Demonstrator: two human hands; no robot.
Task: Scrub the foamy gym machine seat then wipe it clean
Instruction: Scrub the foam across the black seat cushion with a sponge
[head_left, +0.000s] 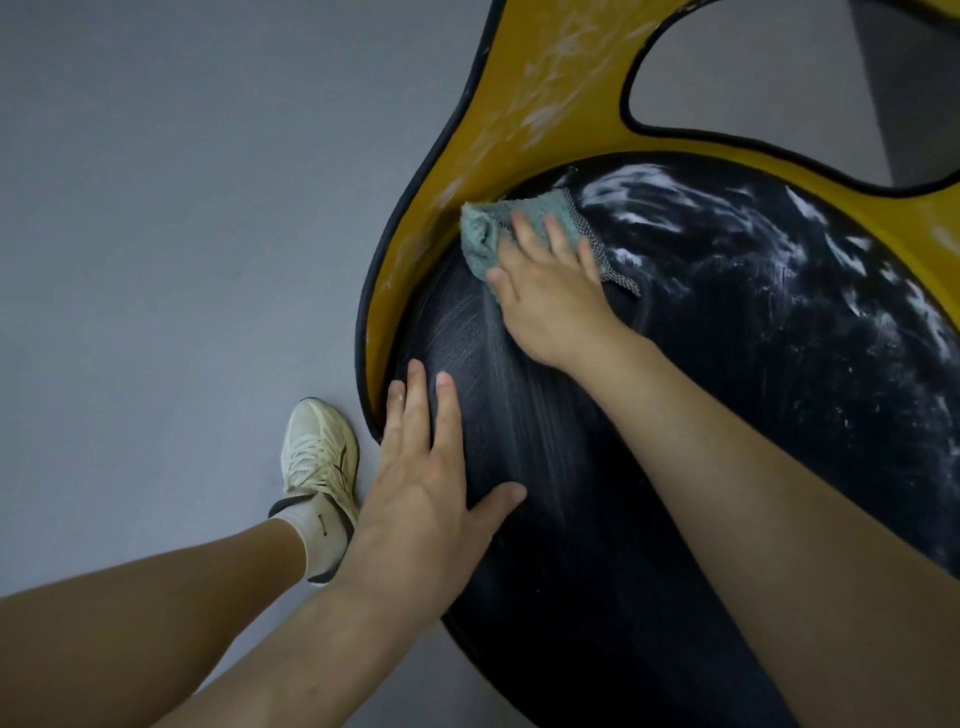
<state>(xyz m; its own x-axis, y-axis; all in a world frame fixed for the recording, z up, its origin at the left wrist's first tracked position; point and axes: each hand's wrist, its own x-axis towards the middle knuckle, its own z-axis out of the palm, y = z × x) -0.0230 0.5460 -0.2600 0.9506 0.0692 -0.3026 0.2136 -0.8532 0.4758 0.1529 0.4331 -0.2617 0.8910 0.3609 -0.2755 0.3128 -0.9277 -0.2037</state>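
Observation:
The black gym machine seat (727, 395) fills the right half of the head view, ringed by a yellow panel (498, 140) with a dark trim. White foam streaks cover the seat's upper right part; its left strip shows thin wet lines. My right hand (556, 301) presses a teal cloth (488, 234) flat on the seat's upper left edge, fingers straight over the cloth. My left hand (431, 478) rests flat on the seat's lower left side, fingers spread and straight.
Grey floor (182, 234) lies to the left. My left foot in a cream sneaker (319, 452) and white sock stands close beside the seat's trim. Foam smears mark the yellow panel. An opening in the panel (753, 73) shows floor beyond.

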